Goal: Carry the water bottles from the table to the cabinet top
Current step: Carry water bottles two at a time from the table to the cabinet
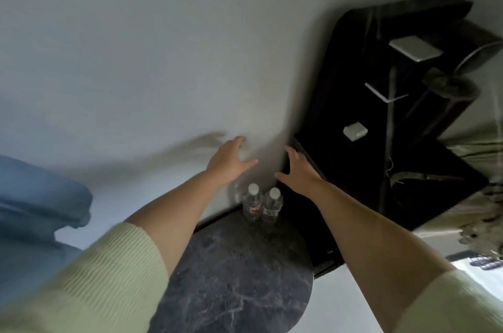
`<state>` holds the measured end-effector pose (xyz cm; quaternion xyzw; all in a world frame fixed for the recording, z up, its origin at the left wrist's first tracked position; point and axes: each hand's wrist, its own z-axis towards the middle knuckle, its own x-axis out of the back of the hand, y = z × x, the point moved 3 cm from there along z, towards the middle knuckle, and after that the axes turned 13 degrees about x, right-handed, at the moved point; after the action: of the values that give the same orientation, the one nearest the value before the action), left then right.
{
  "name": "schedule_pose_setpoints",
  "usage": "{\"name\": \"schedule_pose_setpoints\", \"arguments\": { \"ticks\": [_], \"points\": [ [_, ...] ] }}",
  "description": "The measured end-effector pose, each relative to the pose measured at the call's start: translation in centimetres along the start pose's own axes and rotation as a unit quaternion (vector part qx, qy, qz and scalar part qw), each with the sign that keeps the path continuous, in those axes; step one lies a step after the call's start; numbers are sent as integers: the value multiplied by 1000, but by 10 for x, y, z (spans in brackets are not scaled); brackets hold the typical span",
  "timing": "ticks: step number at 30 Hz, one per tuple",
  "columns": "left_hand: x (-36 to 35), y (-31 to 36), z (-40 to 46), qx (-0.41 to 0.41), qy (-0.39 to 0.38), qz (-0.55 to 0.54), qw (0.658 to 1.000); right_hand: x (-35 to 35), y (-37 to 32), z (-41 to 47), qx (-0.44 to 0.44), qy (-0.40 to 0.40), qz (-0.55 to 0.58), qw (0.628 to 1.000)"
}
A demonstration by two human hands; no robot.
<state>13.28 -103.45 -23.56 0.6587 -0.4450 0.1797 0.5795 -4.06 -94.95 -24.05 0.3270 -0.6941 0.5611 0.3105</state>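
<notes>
**2 bottles on the round table, both hands bare**

A pale wall (pixel 163 47) backs a dark marble table (pixel 236 273). At 9 o'clock sits a blue chair (pixel 40 202). The left hand (pixel 228 161) spreads its fingers, holding nothing. 2 water bottles (pixel 262 204) stand touching at the table's 12 o'clock edge. The right hand (pixel 299 169) is likewise spread and unladen. At 2 o'clock stands the black cabinet (pixel 353 88).

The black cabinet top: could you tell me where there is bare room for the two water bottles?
The near corner of the cabinet top, beside the right hand and short of the small white block, looks bare. Farther back, a grey pad, white strip and cords crowd it. Both bottles stand on the table.
</notes>
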Motion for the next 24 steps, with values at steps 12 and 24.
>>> {"name": "schedule_pose_setpoints", "arguments": {
  "ticks": [12,24],
  "points": [
    [104,73,-47,-67,128,243,959,99,-88,-18,29,43,-268,962],
    [108,48,-112,36,202,276,939,92,-102,-20,148,25,-324,934]
  ]
}}
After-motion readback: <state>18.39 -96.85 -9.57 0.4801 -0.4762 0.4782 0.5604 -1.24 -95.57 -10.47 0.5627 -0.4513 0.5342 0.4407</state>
